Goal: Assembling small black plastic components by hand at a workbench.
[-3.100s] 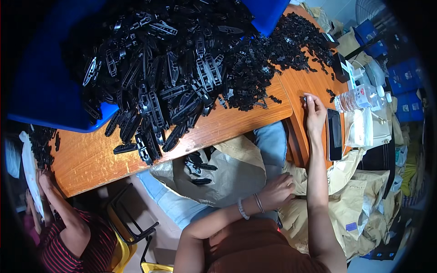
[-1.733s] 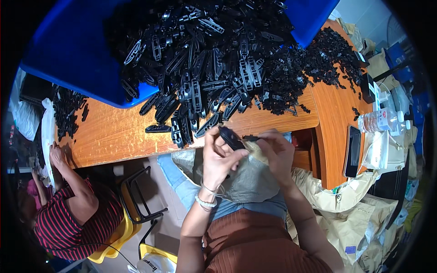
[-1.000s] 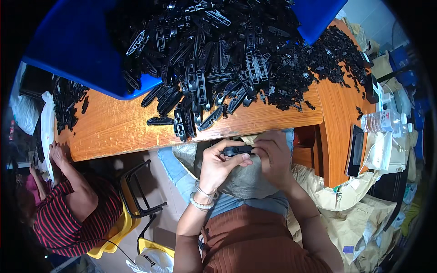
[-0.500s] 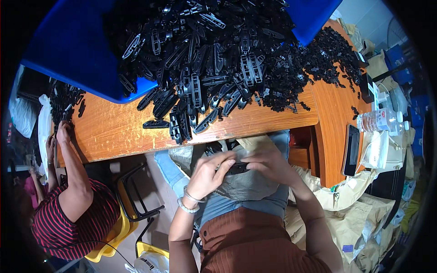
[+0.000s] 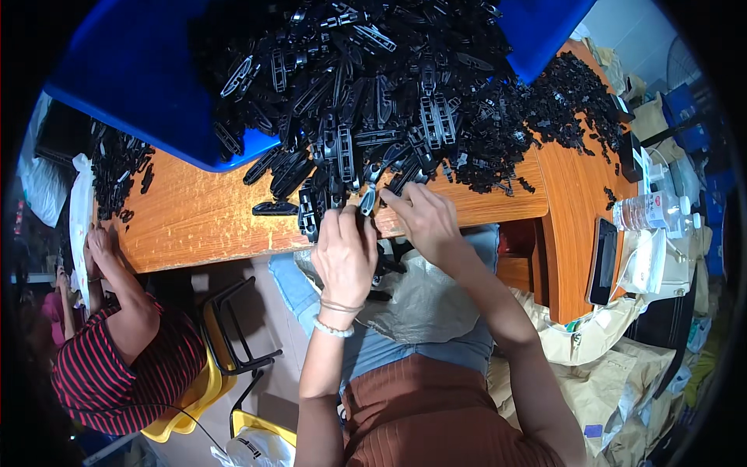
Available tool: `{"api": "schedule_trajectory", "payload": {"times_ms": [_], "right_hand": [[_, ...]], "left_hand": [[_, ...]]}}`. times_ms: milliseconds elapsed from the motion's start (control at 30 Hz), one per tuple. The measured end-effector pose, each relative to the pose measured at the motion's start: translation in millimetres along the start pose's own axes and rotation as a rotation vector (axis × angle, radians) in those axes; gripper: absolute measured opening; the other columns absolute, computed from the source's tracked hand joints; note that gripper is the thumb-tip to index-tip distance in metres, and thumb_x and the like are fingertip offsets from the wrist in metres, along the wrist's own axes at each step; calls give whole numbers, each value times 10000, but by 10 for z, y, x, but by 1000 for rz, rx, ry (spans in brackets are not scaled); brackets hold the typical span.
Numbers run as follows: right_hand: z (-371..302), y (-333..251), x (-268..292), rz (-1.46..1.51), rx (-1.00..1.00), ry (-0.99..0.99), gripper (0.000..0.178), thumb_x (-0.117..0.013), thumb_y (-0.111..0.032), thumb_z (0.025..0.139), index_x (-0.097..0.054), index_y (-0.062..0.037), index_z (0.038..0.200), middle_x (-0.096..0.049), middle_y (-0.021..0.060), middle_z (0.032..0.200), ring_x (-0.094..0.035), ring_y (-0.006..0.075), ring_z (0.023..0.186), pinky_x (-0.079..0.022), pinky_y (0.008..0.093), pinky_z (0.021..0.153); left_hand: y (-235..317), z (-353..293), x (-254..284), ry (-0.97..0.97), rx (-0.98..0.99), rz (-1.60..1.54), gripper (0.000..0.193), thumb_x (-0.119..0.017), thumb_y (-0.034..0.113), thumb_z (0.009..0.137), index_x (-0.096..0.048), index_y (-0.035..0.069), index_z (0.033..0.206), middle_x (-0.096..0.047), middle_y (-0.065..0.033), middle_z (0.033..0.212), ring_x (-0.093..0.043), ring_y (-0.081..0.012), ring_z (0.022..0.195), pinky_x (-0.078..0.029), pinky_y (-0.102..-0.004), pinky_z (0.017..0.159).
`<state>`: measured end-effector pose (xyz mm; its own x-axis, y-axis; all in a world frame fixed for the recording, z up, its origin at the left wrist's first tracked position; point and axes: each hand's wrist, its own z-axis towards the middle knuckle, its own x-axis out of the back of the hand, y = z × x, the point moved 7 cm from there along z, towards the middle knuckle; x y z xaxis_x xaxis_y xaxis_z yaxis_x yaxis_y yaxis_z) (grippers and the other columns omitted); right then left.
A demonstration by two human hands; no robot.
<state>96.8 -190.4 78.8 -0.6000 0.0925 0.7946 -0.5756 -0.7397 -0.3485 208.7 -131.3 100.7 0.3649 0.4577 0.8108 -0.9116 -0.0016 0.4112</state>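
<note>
Both of my hands are at the near edge of the wooden table (image 5: 198, 226), in front of a heap of long black plastic parts (image 5: 342, 86). My left hand (image 5: 342, 261) has its fingers bent around the lower end of a long black plastic part (image 5: 369, 199); its fingertips are partly hidden. Just right of that part, my right hand (image 5: 428, 222) has its fingers drawn together, and what they hold is too small to make out. An open grey sack (image 5: 432, 307) lies on my lap, with some black parts (image 5: 387, 268) showing inside.
A blue bin (image 5: 140, 101) lies tipped behind the heap. Smaller black pieces (image 5: 572, 89) spread to the right, near a phone (image 5: 602, 261) and plastic bottles (image 5: 650, 212). At left, a person in a striped shirt (image 5: 128, 366) works at the table beside other black parts (image 5: 117, 167).
My hands have moved from above the sack on my lap up to the table edge. The black part that was between them is no longer there. The person at left has shifted their hand nearer.
</note>
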Motion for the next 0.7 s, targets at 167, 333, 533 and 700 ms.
{"api": "schedule_trajectory", "payload": {"times_ms": [167, 333, 533, 700], "right_hand": [[25, -133, 13, 57, 87, 6, 319, -632, -64, 720, -617, -50, 1038, -467, 70, 753, -540, 229, 705, -450, 349, 568], [61, -152, -66, 25, 165, -24, 284, -643, -64, 712, -619, -30, 993, -469, 73, 760, -537, 226, 697, -443, 340, 574], [-9, -164, -26, 149, 262, 85, 261, -665, -43, 690, -616, -37, 946, -546, 81, 861, -563, 244, 757, -461, 351, 637], [-115, -151, 16, 188, 335, 151, 253, -655, -55, 681, -596, -35, 926, -588, 88, 978, -571, 244, 822, -474, 339, 676]], "left_hand": [[-240, -298, 23, 108, 277, -484, 207, -712, 57, 732, -560, 4, 861, -523, -66, 729, -477, -171, 562, -399, -285, 521], [-455, -592, -192, 92, 647, -1056, 267, -730, -13, 739, -507, 39, 877, -427, 64, 612, -351, -7, 532, -289, -148, 495], [-424, -652, -295, -2, 672, -1210, 417, -698, -55, 768, -482, -6, 1121, -611, -57, 863, -617, -80, 621, -515, -203, 527], [-342, -657, -435, -181, 606, -1208, 223, -658, -57, 804, -566, -58, 1006, -672, -150, 880, -678, -170, 794, -557, -226, 659]]}}
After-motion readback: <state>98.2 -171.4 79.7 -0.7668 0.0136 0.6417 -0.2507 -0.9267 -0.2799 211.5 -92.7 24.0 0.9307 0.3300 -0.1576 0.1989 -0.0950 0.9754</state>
